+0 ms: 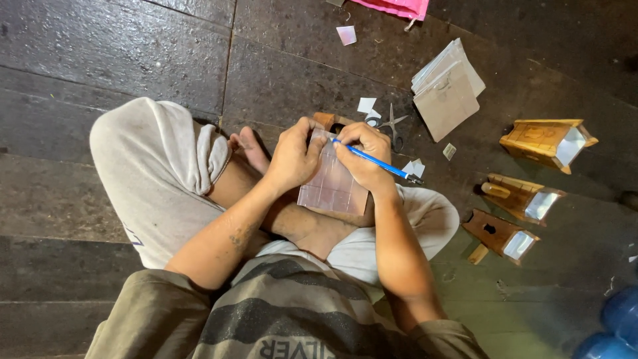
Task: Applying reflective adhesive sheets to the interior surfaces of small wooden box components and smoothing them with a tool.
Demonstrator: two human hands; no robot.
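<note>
fingers of the right hand (365,156) were closed on a blue pen (372,159), tip on a clear gridded sheet (332,183); the left hand (292,159) pinned that sheet over the lap, scissors (392,126) lay nearby on the floor.

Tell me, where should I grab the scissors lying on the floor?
Probably by the handle loops. The scissors lie flat on the dark wooden floor, blades slightly open and pointing away from the person, loops on the near side beside the right hand. Come from above on the loop side, so your fingers stay off the points.
</note>
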